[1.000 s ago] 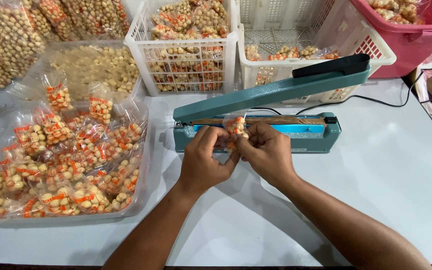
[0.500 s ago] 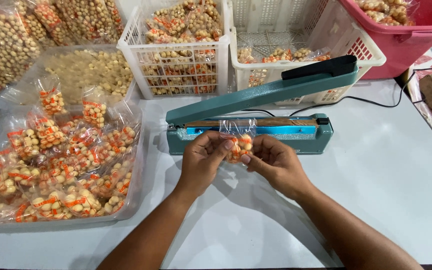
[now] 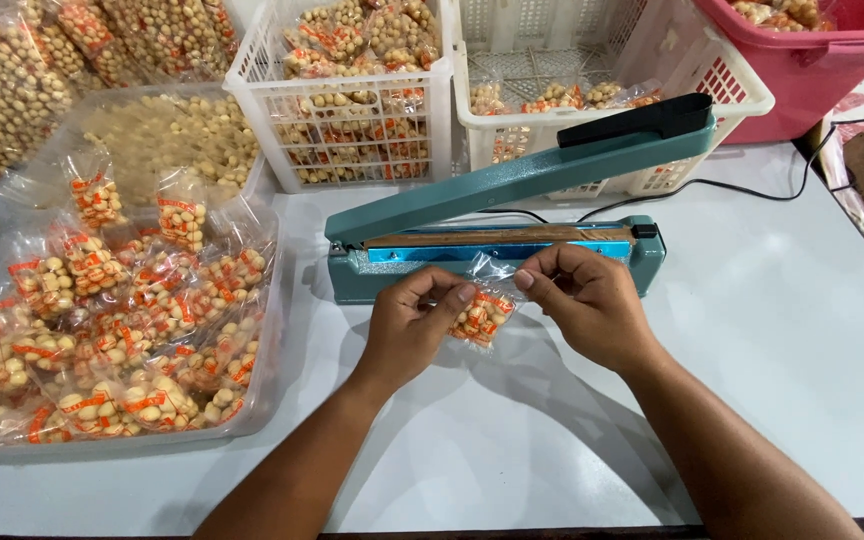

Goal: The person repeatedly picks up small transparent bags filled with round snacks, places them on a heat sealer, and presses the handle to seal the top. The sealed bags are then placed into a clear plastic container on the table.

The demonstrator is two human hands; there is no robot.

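My left hand [image 3: 414,328] and my right hand [image 3: 586,300] together pinch the top of a small clear snack bag [image 3: 482,314] with orange print, filled with round pale nuts. The bag hangs between my fingertips just in front of a teal heat sealer [image 3: 497,245], whose lever arm [image 3: 532,168] stands raised. The bag's open mouth lies near the sealer's bar, and I cannot tell whether it touches it.
A clear tray [image 3: 262,400] of several filled small bags sits at the left. Two white baskets [image 3: 347,100] [image 3: 592,120] with packed bags stand behind the sealer, a pink basket [image 3: 812,60] at far right. A black cord [image 3: 752,190] runs across the white table [image 3: 792,330].
Both hands have drawn the bag back slightly from the sealer toward me and lowered it. The sealer's arm stays raised.
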